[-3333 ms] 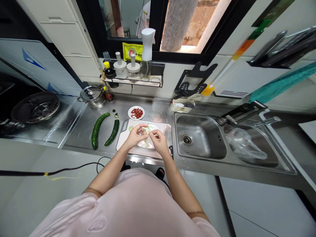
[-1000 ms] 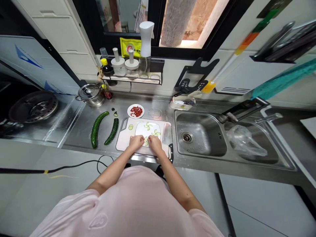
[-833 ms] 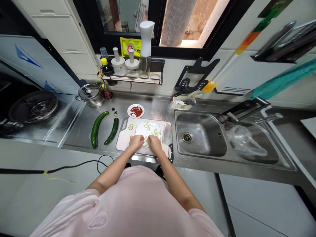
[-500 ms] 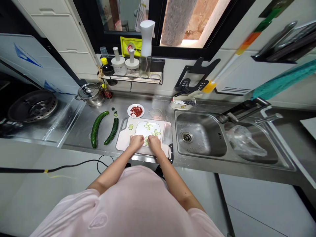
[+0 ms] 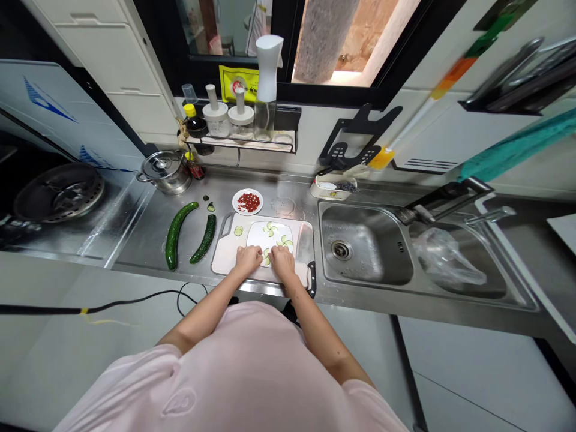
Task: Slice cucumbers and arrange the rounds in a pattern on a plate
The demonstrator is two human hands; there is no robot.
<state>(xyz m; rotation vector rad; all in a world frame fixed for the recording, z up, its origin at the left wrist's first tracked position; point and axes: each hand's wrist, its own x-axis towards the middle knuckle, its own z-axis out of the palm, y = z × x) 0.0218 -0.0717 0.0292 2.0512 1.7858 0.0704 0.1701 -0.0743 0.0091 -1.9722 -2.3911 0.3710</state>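
Observation:
My left hand and my right hand rest side by side at the near edge of a white plate, close together. The plate lies on a white plastic cutting board. Thin cucumber slices form small fans on the plate, and one more fan sits to the right. Under my fingers a further slice group is partly hidden. A single loose slice lies on the board. Two dark green cucumbers lie left of the board.
A knife handle sticks out at the board's right edge. Behind it stands a small plate of chopped red chili. A steel pot and gas burner are on the left; a double steel sink holding a plastic bag is on the right.
Both hands have come down from pinching above the plate to its near edge, uncovering the cucumber fans. Over the last second they have barely moved.

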